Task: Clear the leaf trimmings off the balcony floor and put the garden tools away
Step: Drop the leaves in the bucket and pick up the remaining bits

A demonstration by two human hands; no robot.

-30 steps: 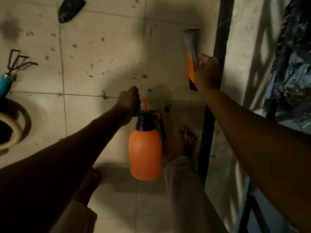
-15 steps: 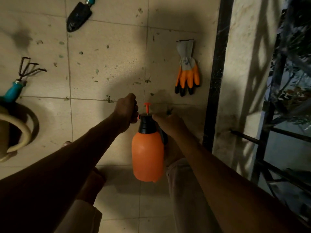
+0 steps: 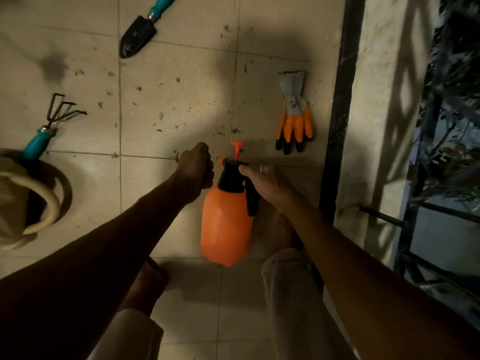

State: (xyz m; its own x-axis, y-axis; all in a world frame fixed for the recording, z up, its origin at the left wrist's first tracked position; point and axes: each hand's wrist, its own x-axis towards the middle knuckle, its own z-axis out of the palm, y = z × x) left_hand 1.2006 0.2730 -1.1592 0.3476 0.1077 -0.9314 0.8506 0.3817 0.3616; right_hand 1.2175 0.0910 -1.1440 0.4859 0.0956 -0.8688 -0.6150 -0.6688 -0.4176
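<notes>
Head view: right hand [image 3: 270,183] wrapped round black handle of orange sprayer [image 3: 226,229], upright over tiled floor [image 3: 181,105]. Against sprayer cap, left hand [image 3: 196,168] curled; cannot tell if gripping anything. Glove [image 3: 294,118], trowel [image 3: 137,35], hand rake [image 3: 52,126] lie apart on floor among leaf trimmings [image 3: 161,116].

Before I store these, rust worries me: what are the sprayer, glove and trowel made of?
Sprayer: smooth orange plastic body, black plastic-looking cap. Glove: grey cuff, apparently fabric; fingers dipped in orange and black rubbery coating. Trowel: dark blade, probably painted metal; shiny metal collar; teal handle, plastic or rubber.
</notes>
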